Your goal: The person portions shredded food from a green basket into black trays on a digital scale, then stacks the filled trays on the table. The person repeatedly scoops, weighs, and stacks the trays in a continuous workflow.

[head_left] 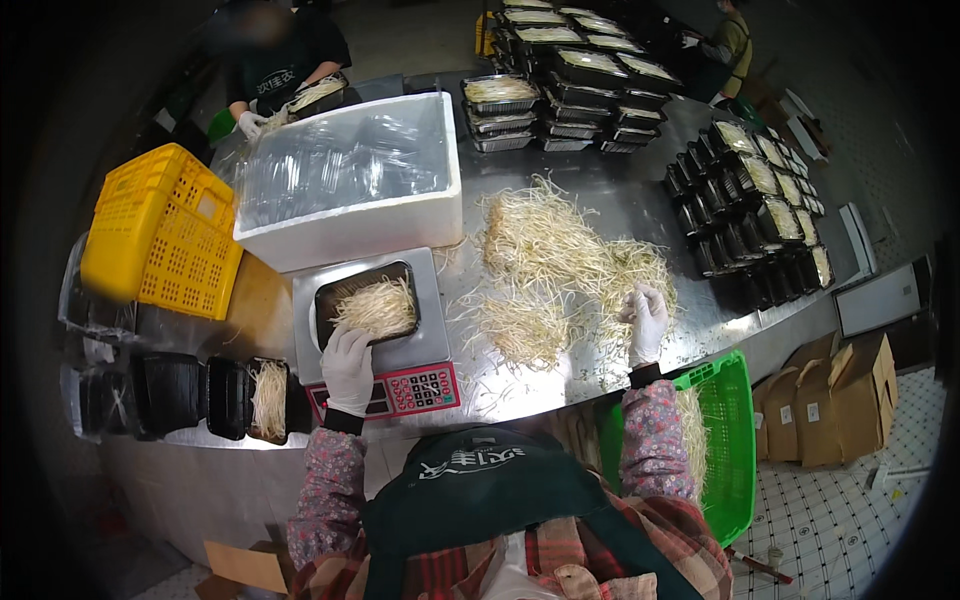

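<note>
A black plastic tray (323, 312) heaped with bean sprouts (378, 308) sits on the metal pan of a red digital scale (432, 392). My gloved left hand (348, 368) lies at the tray's near edge, its outstretched fingers touching the sprouts and rim. Over the near right end of a loose sprout pile (540, 235), my gloved right hand (646, 322) has its fingers curled together; whatever they hold is too small to make out. Another filled tray (268, 400) stands left of the scale, beside empty black trays (165, 395).
Behind the scale stands a white foam box (350, 225) with wrapped trays, next to a yellow crate (190, 235). Wrapped sprout packs are stacked at the back (500, 95) and right (760, 185). A green basket (728, 430) holds sprouts below the table's edge. Two people work beyond.
</note>
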The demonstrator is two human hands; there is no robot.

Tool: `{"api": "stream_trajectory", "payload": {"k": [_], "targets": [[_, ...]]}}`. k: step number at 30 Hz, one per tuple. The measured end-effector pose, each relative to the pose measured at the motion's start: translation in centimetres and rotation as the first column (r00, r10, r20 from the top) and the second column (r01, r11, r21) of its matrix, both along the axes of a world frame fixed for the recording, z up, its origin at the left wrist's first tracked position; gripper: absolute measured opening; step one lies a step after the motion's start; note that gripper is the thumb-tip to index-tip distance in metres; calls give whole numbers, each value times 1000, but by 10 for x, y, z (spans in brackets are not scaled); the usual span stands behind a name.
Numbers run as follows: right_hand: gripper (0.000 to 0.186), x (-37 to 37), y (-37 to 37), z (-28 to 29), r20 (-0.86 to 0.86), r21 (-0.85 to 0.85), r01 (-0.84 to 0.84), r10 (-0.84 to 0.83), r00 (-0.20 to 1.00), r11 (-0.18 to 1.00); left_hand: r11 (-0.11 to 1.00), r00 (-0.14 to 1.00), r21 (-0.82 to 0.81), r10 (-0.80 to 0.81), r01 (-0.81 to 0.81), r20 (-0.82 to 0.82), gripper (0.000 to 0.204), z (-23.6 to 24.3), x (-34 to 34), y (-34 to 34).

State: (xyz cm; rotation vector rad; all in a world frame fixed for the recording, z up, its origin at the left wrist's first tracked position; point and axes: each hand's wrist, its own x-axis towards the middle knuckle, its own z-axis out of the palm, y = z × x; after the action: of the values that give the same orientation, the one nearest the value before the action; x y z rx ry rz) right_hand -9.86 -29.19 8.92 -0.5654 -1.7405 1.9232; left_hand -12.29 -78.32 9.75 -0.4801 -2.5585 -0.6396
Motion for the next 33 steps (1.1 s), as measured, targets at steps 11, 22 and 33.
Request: {"api": "stream_trajectory", "payload": {"k": [11, 22, 33], "targets": [[73, -78, 23, -34, 545, 729, -524, 89, 834, 441, 839, 760, 283, -541, 464, 359, 50, 36, -36, 183], [78, -66, -25, -85, 739, 640, -764, 336, 584, -80, 869, 837, -350, -120, 348, 534, 59, -115, -67, 244], [68, -161, 13, -47, 621, 736, -652, 202, 758, 183, 971, 919, 44, -237, 235, 316, 57, -65, -164, 270]]}}
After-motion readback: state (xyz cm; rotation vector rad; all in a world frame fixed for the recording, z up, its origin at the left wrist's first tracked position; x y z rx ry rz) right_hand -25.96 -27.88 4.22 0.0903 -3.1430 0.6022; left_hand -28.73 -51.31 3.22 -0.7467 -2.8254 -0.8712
